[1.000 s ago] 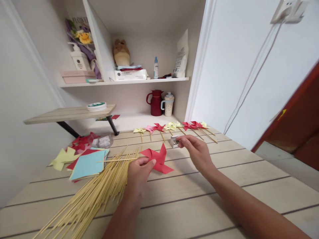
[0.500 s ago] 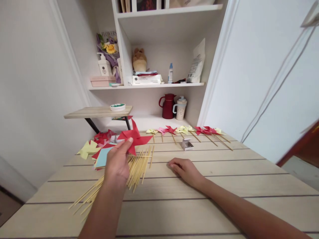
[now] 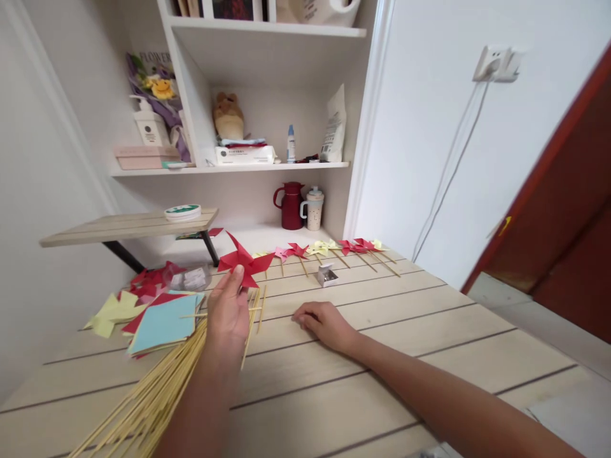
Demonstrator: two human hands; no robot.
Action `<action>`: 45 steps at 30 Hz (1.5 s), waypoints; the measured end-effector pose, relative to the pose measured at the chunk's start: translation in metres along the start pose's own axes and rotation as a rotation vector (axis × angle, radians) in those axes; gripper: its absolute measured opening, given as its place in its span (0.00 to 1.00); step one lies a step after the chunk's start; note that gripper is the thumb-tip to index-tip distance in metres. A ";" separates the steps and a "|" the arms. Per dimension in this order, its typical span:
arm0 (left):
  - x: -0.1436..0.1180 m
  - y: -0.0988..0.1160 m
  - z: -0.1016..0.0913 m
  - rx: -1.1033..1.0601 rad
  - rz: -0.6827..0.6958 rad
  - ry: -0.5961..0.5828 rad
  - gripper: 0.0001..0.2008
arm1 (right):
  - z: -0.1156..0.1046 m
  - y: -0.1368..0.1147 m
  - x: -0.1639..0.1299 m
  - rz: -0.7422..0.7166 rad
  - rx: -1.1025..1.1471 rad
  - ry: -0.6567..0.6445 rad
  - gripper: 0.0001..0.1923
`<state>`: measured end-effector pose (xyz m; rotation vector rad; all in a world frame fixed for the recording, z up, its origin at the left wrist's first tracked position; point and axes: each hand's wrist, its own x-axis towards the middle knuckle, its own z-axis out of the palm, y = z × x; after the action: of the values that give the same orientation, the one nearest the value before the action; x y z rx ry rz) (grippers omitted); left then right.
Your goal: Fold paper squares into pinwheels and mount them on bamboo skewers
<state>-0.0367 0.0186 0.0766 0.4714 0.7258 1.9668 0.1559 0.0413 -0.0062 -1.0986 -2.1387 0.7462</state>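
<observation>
My left hand (image 3: 228,308) is raised over the table, its thumb and fingers pinching a red paper pinwheel (image 3: 245,262). Beneath and beside that hand spreads a bundle of thin wooden sticks (image 3: 143,397), partly covered by my forearm. On the tabletop rests my right hand (image 3: 327,326), its fingers curled together; whatever they may hold is hidden. A small open box (image 3: 327,276) with a shiny inside stands beyond the right hand. Left of the sticks lies a stack of coloured paper sheets (image 3: 165,323), light blue on top.
Several finished pinwheels on sticks (image 3: 296,250) line the table's far edge. Yellow paper pinwheel shapes (image 3: 114,313), red ones (image 3: 147,283) and a clear container (image 3: 195,278) lie at left, near a raised wooden stand (image 3: 128,226). A red jug (image 3: 291,207) and a cup (image 3: 314,210) stand behind.
The view has swung to the right, so things sit further left in it. My left hand still holds the red pinwheel, and my right hand keeps its place on the table.
</observation>
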 end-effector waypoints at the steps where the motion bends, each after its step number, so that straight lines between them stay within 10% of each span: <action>1: 0.004 -0.005 -0.002 -0.001 -0.003 -0.001 0.04 | 0.000 0.000 0.000 0.003 0.004 0.002 0.12; 9: 0.005 -0.038 -0.022 0.065 -0.103 0.013 0.04 | -0.006 0.004 0.003 -0.003 -0.002 0.055 0.14; 17: -0.002 -0.045 -0.017 0.150 -0.190 0.079 0.06 | -0.073 0.042 0.021 0.316 -0.333 0.415 0.15; 37: -0.014 -0.061 -0.024 0.285 -0.285 0.118 0.02 | -0.083 0.057 0.071 0.384 -0.813 0.039 0.11; 45: -0.023 -0.058 -0.020 0.311 -0.259 0.036 0.15 | -0.084 0.053 0.074 0.289 -0.815 -0.031 0.10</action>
<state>0.0003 0.0137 0.0226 0.4998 1.0680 1.6307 0.2091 0.1468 0.0299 -1.8349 -2.3920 -0.0423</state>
